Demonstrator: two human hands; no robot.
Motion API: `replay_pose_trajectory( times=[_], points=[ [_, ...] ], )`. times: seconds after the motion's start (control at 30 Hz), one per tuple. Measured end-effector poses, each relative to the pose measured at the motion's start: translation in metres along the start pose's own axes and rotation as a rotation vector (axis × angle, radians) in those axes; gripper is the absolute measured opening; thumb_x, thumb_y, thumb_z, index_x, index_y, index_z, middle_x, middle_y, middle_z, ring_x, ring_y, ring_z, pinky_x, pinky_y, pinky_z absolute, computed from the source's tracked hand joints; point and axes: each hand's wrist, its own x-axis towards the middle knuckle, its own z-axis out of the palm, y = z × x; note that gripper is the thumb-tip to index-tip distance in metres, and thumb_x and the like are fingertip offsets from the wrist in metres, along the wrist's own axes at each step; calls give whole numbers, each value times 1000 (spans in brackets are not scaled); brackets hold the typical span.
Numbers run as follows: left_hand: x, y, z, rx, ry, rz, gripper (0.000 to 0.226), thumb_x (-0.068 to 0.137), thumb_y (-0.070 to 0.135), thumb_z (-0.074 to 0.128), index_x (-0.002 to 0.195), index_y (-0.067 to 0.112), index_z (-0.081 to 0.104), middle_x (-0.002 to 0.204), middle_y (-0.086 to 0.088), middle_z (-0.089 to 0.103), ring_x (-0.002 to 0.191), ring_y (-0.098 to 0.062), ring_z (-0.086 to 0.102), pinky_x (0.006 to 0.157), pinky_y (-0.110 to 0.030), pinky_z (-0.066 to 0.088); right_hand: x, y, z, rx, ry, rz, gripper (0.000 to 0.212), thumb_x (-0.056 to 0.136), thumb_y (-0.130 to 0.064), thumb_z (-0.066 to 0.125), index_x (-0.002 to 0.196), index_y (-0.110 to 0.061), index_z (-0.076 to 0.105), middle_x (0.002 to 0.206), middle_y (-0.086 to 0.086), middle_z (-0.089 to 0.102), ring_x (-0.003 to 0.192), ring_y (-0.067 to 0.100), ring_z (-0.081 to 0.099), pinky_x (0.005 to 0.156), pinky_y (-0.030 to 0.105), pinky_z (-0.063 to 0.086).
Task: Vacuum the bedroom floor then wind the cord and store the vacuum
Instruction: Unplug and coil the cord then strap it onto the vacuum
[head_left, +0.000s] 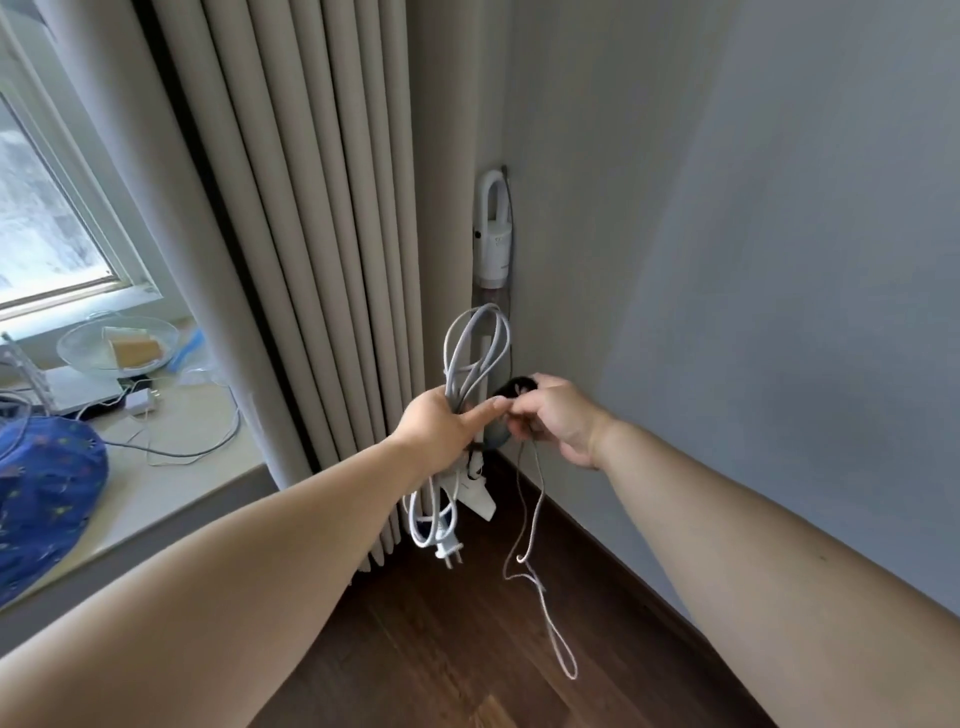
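A white stick vacuum (493, 244) stands upright in the room's corner, between the curtain and the grey wall. My left hand (441, 423) grips a coiled bundle of its white cord (475, 348), loops rising above the fist and hanging below, with the plug (449, 551) dangling at the bottom. My right hand (558, 418) pinches a small dark object (514, 389) right beside the left forefinger. A thin white string (535, 571) hangs from that hand down toward the floor. The vacuum's lower part is hidden behind my hands and the cord.
Beige pleated curtain (322, 260) hangs left of the vacuum. A window sill (171, 467) at left carries a glass bowl (117, 345), cables, a charger and a blue patterned cloth (41, 493). Dark wooden floor (441, 649) lies below; the grey wall (779, 260) fills the right.
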Motion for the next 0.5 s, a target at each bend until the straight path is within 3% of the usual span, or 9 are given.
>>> replay_pose_trajectory(
  times=[0.1,0.17,0.27,0.37,0.5],
  points=[
    [2,-9,-16,-17,56,-36,45,82,56,65,75,17,44,54,4,41,41,-9,33,43,-20,35,-8,12,-31,-159,-29,52,11,89,1,58,93,-7,52,70,9,59,60,16,55,60,23,46],
    [4,-19,-27,-49,97,-74,48,80,58,65,76,17,42,53,4,40,40,-9,32,44,-21,35,-10,21,-49,-199,53,79,9,91,-2,58,94,-8,52,69,7,61,59,14,56,58,20,44],
    [3,-25,-26,26,71,-99,48,78,64,64,86,18,54,57,3,47,45,-9,41,47,-20,38,-2,15,-51,30,178,59,9,94,-2,54,100,-8,53,72,7,62,61,14,54,60,23,40],
    [-1,-20,-11,84,-24,-98,52,75,69,61,100,24,60,58,3,56,41,-6,45,46,-19,39,10,-8,-26,238,210,75,10,95,-4,53,89,-11,55,72,6,60,57,12,50,60,26,42],
    [-4,-11,9,64,-59,-94,49,76,64,65,72,16,58,49,7,54,33,-2,39,40,-14,36,10,-19,6,241,154,140,18,98,-5,50,81,-8,54,68,7,57,56,14,49,61,35,50]
  ],
)
